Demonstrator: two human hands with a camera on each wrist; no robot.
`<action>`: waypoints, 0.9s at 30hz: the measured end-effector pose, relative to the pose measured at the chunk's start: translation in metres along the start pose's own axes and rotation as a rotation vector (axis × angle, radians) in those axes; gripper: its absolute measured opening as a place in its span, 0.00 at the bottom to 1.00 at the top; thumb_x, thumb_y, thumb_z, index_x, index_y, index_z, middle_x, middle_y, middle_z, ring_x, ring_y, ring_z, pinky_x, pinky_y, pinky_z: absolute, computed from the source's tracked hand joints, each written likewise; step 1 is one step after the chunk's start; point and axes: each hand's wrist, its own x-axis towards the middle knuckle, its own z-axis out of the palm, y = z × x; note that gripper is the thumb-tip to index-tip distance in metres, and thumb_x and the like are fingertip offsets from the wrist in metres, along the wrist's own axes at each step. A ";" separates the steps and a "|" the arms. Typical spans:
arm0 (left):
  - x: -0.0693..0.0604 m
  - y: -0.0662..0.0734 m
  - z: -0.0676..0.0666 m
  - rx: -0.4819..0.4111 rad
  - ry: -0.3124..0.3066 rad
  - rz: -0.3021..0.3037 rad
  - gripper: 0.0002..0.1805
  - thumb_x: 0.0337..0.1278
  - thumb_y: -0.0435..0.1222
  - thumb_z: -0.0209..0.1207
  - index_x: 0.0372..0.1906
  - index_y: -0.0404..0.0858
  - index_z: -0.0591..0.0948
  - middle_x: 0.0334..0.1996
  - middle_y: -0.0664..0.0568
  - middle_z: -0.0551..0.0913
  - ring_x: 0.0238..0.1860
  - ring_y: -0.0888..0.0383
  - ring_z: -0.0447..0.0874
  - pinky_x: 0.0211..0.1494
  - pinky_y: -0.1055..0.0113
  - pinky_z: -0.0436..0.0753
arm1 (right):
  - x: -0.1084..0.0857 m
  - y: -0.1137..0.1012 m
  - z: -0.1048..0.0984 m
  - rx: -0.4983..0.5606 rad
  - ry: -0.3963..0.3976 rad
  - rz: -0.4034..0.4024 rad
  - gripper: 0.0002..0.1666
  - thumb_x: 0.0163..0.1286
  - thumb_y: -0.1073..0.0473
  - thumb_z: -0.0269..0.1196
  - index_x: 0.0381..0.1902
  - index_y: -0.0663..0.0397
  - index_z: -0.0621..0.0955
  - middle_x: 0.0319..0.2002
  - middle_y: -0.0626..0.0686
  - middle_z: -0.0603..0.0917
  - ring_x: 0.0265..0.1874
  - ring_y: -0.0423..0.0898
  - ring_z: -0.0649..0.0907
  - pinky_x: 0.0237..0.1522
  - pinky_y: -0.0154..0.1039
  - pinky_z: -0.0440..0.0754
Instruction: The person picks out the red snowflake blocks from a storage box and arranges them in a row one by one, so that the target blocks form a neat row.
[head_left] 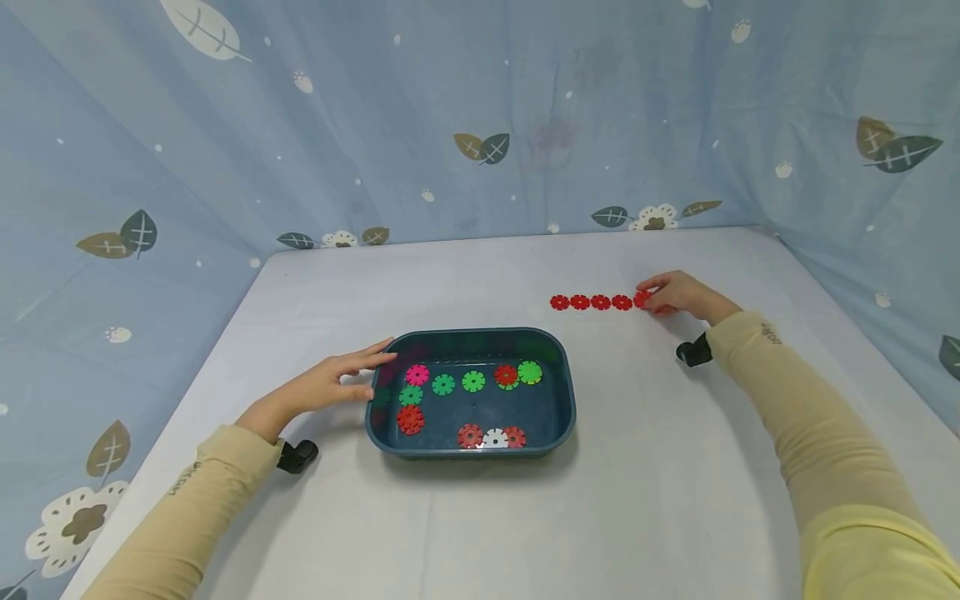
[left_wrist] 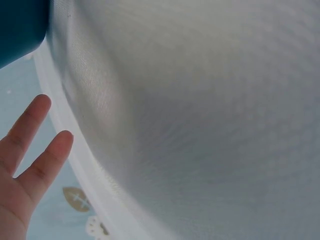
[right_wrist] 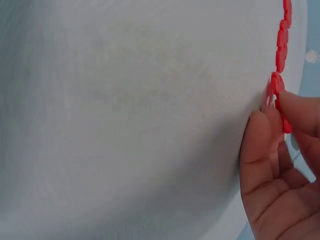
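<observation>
At the right end of a straight row of red notched plastic discs (head_left: 600, 302), my right hand (head_left: 681, 296) pinches a red disc (head_left: 642, 299) between thumb and fingers. In the right wrist view, that red disc (right_wrist: 278, 84) shows beside the fingertips, partly covered by them. My left hand (head_left: 322, 386) rests with extended fingers against the left rim of a dark teal plastic tray (head_left: 442, 423). Inside it lie several loose discs: green ones (head_left: 473, 382), red ones (head_left: 410, 419), a pink one (head_left: 417, 375) and a white one (head_left: 495, 438).
A white cloth (head_left: 645, 517) covers the table. Blue fabric with leaf prints (head_left: 420, 100) hangs along the back and both sides. Black devices (head_left: 297, 457) are strapped beneath both wrists, over beige sleeves (head_left: 817, 417).
</observation>
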 end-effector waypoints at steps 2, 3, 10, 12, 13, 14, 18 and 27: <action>0.000 0.000 0.000 0.001 -0.003 0.000 0.31 0.57 0.34 0.57 0.67 0.41 0.64 0.71 0.44 0.50 0.68 0.38 0.52 0.56 0.38 0.65 | -0.001 0.000 0.000 -0.004 0.004 0.011 0.28 0.66 0.62 0.55 0.61 0.68 0.65 0.51 0.66 0.71 0.31 0.44 0.76 0.37 0.32 0.77; 0.000 0.001 -0.001 0.001 -0.004 0.000 0.31 0.57 0.34 0.57 0.67 0.41 0.64 0.71 0.44 0.50 0.68 0.38 0.52 0.56 0.38 0.65 | -0.001 0.000 0.000 -0.003 0.006 0.017 0.27 0.66 0.62 0.55 0.61 0.68 0.66 0.51 0.67 0.71 0.31 0.44 0.76 0.36 0.32 0.77; 0.000 0.000 0.000 -0.004 0.003 -0.006 0.31 0.57 0.35 0.57 0.67 0.42 0.64 0.71 0.45 0.51 0.68 0.40 0.52 0.56 0.39 0.65 | 0.001 0.001 0.001 -0.019 0.033 0.053 0.26 0.66 0.64 0.54 0.60 0.67 0.67 0.51 0.66 0.69 0.30 0.44 0.75 0.34 0.29 0.76; 0.000 0.000 0.001 -0.004 0.005 -0.006 0.31 0.57 0.36 0.57 0.67 0.43 0.65 0.71 0.46 0.51 0.68 0.40 0.52 0.56 0.39 0.65 | 0.001 0.001 0.001 -0.028 0.037 0.062 0.26 0.66 0.63 0.54 0.60 0.67 0.67 0.50 0.65 0.69 0.30 0.44 0.75 0.34 0.29 0.76; 0.000 -0.001 0.001 -0.003 0.005 -0.006 0.31 0.57 0.36 0.57 0.67 0.43 0.65 0.71 0.46 0.51 0.68 0.40 0.53 0.56 0.39 0.65 | 0.002 0.002 0.001 -0.034 0.038 0.064 0.25 0.66 0.63 0.54 0.60 0.67 0.67 0.49 0.65 0.69 0.30 0.44 0.75 0.34 0.29 0.75; 0.000 -0.001 0.001 -0.002 0.005 -0.004 0.31 0.57 0.36 0.57 0.67 0.42 0.65 0.71 0.45 0.51 0.68 0.40 0.53 0.56 0.39 0.65 | 0.002 0.002 0.001 -0.037 0.037 0.065 0.25 0.66 0.63 0.54 0.60 0.67 0.67 0.49 0.65 0.69 0.30 0.45 0.74 0.34 0.29 0.75; 0.000 -0.002 0.000 -0.001 0.002 0.003 0.31 0.57 0.35 0.57 0.67 0.41 0.65 0.71 0.44 0.51 0.68 0.39 0.52 0.55 0.38 0.65 | 0.001 0.002 0.001 -0.044 0.036 0.054 0.25 0.66 0.63 0.54 0.60 0.68 0.67 0.48 0.65 0.69 0.29 0.44 0.74 0.34 0.29 0.75; 0.000 0.000 -0.001 0.004 0.000 0.005 0.31 0.57 0.35 0.57 0.67 0.41 0.64 0.71 0.43 0.50 0.68 0.38 0.52 0.55 0.37 0.65 | 0.000 0.003 0.002 -0.029 0.030 0.026 0.24 0.66 0.65 0.53 0.59 0.70 0.67 0.51 0.67 0.69 0.28 0.42 0.75 0.33 0.28 0.75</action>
